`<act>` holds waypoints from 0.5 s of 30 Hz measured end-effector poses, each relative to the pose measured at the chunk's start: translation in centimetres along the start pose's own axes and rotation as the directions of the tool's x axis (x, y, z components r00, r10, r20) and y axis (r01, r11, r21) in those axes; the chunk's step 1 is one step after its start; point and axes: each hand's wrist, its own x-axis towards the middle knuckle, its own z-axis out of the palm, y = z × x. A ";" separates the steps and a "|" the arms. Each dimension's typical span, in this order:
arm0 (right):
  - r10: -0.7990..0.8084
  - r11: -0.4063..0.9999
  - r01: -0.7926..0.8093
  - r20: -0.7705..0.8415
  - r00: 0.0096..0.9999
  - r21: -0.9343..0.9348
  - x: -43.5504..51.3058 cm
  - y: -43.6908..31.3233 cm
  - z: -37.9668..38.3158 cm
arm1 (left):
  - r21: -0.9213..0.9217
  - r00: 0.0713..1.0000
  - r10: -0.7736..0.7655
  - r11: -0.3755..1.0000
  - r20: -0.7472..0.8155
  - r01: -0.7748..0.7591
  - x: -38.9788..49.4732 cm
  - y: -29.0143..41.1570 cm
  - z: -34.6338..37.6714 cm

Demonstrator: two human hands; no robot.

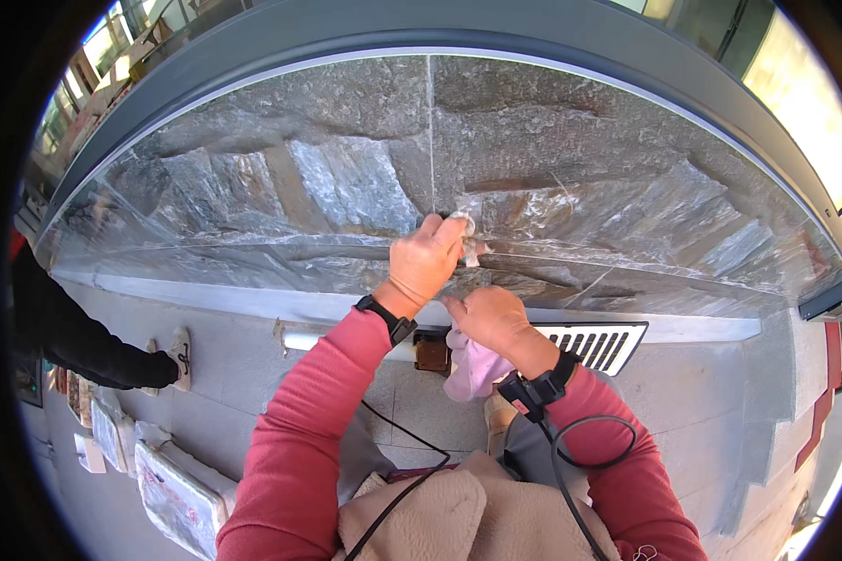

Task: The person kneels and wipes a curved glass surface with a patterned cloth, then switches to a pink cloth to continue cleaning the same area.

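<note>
My left hand (pixel 423 261) is closed on a small pale cloth (pixel 469 242), held against the stone-patterned tile wall (pixel 351 175) close to a grout line. Lower and to the right, my right hand (pixel 492 319) grips a pink cloth (pixel 473 368), which hangs below the fingers. The right fingertips are close to the lower tiles; whether they touch cannot be told. Both wrists carry black straps, and a black cable runs from the device on the right one.
A white slatted grille (pixel 600 343), a white pipe (pixel 302 341) and a brown box-like fitting (pixel 431 353) lie low by the wall. Another person's dark-clothed leg (pixel 105 350) is at left, above wrapped packages (pixel 179 498). Stone steps (pixel 765 414) rise at right.
</note>
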 end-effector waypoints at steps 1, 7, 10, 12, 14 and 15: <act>0.005 1.000 -0.005 -0.050 0.999 0.000 0.2 0.3 0.0 | 0.119 0.980 -0.012 0.993 0.196 -0.011 -0.8 0.0 0.0; -0.037 0.987 0.086 -0.330 0.943 0.135 1.0 1.7 0.9 | -0.071 0.819 -0.429 0.870 0.381 0.488 -2.0 -2.0 -0.8; -0.152 0.905 0.316 -0.474 0.867 0.287 2.2 1.5 1.7 | -0.291 0.862 -0.480 0.812 0.162 0.506 -1.2 -1.7 -1.4; -0.083 0.835 0.313 -0.457 0.885 0.453 3.2 1.1 2.2 | -0.307 0.806 -0.559 0.746 0.192 0.591 -1.0 -1.0 -1.3; -0.027 0.735 0.294 -0.407 0.913 0.611 3.9 0.9 2.6 | -0.425 0.710 -0.641 0.578 0.292 0.697 -1.1 -0.4 -0.9; -0.032 0.744 0.297 -0.412 0.911 0.599 4.1 0.9 2.7 | -0.434 0.623 -0.697 0.467 0.355 0.770 -1.2 -0.4 -0.8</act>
